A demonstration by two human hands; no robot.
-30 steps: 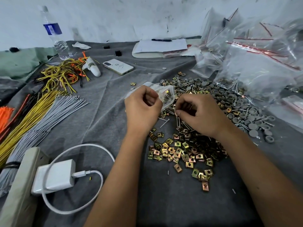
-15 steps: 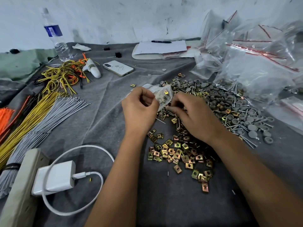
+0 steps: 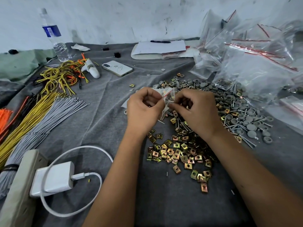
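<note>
A small clear zip bag with a red seal line is held up between both hands, just above the grey cloth. My left hand pinches its left edge with curled fingers. My right hand pinches its right edge; a few small brass pieces show under its fingers. Below the hands lies a pile of brass square clip nuts. Behind and to the right of the hands spreads a heap of grey round caps and nails.
Large clear bags pile up at the right rear. At the left lie grey and yellow wire bundles, tangled wires, a white charger on a power strip, a phone, a water bottle and a notepad.
Both hands have come together on the small bag. The right hand, which was down at the pile half a second ago, now pinches the bag's right edge.
</note>
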